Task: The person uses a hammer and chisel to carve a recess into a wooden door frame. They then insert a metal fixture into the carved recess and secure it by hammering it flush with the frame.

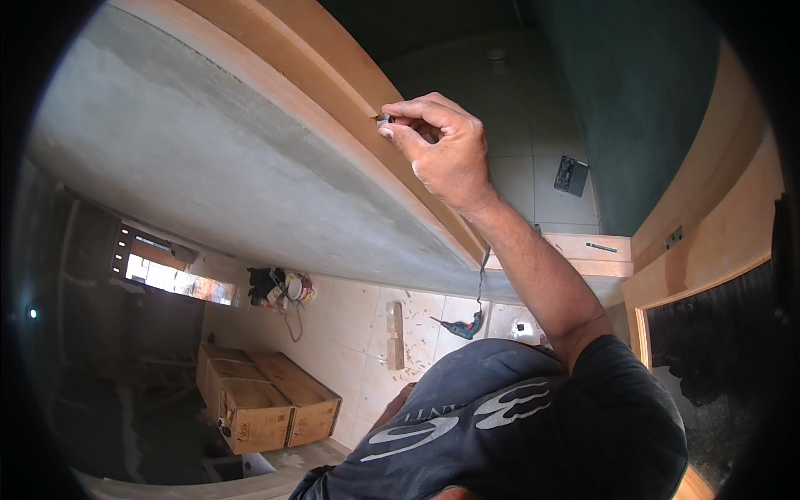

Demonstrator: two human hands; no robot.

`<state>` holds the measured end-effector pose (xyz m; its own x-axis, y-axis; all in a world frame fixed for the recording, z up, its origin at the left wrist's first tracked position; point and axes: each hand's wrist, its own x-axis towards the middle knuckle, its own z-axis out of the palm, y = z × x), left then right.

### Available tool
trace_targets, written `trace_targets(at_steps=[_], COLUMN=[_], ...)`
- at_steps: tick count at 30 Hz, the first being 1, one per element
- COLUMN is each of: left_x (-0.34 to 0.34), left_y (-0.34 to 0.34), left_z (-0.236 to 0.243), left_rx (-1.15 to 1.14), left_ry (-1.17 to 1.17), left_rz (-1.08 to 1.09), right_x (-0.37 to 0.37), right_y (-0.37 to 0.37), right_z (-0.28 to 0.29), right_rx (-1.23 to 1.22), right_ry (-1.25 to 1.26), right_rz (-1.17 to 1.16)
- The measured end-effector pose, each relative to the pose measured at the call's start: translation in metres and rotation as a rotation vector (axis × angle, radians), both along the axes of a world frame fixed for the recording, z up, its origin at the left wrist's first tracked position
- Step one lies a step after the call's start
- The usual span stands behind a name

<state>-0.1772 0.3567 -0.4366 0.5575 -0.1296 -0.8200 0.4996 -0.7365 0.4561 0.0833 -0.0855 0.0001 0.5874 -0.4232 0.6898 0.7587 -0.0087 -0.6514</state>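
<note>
My right hand (446,146) is raised to the wooden door frame (358,87), with thumb and forefinger pinched together. Between those fingertips is a small greyish piece (384,119), held against the frame next to a little dark notch in the wood. It is too small for me to tell its kind. The other fingers curl in toward the palm. My left hand is out of view.
A power drill (462,325) with a cord lies on the tiles among wood shavings, near a timber block (394,337). Cardboard boxes (258,425) stand lower left. A pen (602,247) rests on an orange-brown ledge. A dark box-like object (571,175) is on the floor beyond the frame.
</note>
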Motion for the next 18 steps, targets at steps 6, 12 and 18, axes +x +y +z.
trace_targets(at_steps=[6,12,18], left_x=[-0.004,0.001,0.006], left_y=[0.0,0.0,-0.001], left_z=[0.0,-0.001,-0.007], left_rx=[-0.002,-0.013,-0.034], left_ry=[0.01,0.011,-0.002], left_rz=[0.004,0.006,0.013], right_x=[-0.001,0.001,-0.011], right_y=[0.001,0.005,0.01], right_z=[0.003,-0.003,-0.016], right_rx=[0.033,0.008,-0.235], right_ry=[0.086,0.02,-0.157], right_rz=[0.042,-0.043,-0.245])
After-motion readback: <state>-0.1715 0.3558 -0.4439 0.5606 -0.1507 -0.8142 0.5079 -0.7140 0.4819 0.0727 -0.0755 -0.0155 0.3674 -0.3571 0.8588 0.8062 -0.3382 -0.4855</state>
